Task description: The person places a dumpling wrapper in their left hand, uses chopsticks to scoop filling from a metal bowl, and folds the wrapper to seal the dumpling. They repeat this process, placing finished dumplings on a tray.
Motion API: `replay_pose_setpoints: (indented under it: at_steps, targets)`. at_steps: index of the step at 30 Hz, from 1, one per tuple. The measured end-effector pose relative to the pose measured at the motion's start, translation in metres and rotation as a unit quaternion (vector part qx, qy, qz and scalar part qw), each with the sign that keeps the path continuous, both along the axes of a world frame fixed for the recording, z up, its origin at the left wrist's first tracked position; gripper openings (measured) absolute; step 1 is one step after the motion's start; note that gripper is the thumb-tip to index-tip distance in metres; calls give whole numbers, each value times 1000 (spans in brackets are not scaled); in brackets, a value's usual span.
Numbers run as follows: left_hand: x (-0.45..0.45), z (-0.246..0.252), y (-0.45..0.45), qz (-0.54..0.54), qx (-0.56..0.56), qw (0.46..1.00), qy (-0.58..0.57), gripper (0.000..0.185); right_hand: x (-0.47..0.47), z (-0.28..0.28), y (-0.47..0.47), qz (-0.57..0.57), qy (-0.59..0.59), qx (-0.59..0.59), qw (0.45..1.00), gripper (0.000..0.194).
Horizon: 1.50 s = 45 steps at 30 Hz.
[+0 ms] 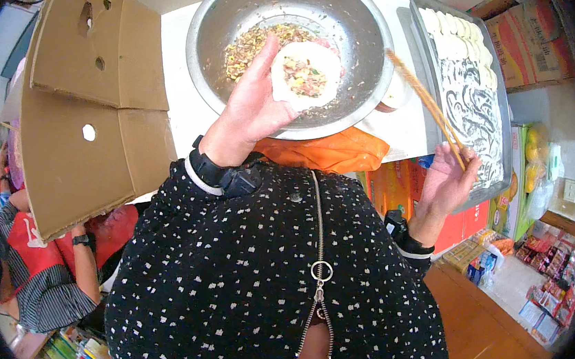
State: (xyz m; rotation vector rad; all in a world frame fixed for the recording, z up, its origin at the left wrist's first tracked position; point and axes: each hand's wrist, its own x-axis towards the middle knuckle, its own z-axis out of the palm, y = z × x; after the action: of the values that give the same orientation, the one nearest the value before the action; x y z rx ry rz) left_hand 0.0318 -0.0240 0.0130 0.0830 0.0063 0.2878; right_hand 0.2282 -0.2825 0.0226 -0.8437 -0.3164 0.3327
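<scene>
My left hand [256,96] holds a round dough wrapper [305,76] on its fingers, thumb raised beside it, over a large steel bowl [201,75]. A mound of chopped filling [302,78] lies in the wrapper's middle. More loose filling [243,50] is in the bowl. My right hand [448,177] grips a pair of wooden chopsticks [425,96] near their end, at the near side of a grey tray [503,148]; the tips point toward the bowl's rim. Rows of filled dumplings [457,35] lie at the tray's far end, and white flour covers the rest of its bottom.
Cardboard flaps [83,144] stand at the left. An orange cloth or bag [326,149] lies against the bowl's near side. Beside the bowl, a small container [395,96] is partly hidden. Cartons [529,42] stand at the right. Other people [56,261] are at the lower left.
</scene>
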Motion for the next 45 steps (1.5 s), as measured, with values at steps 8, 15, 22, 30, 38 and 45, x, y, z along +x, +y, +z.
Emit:
replay_pose_setpoints:
  at_steps: [8,15,22,30,38,45]
  targets:
    - [-4,5,-3,1,36,999,11,72,-21,4,46,151,-29,5,988,33]
    - [-5,5,-2,14,38,999,33,73,-26,-5,49,98,-31,-50,993,31]
    - [0,6,-2,1,46,999,26,73,-24,-9,56,139,-22,-48,989,32]
    - [-1,8,-4,5,77,996,40,73,-22,-5,65,153,-19,-46,987,34]
    - [-1,9,-3,10,89,995,50,74,-22,-3,67,144,-42,-49,987,34]
    - [0,5,-3,1,78,996,36,74,-21,0,62,157,-54,-40,985,34]
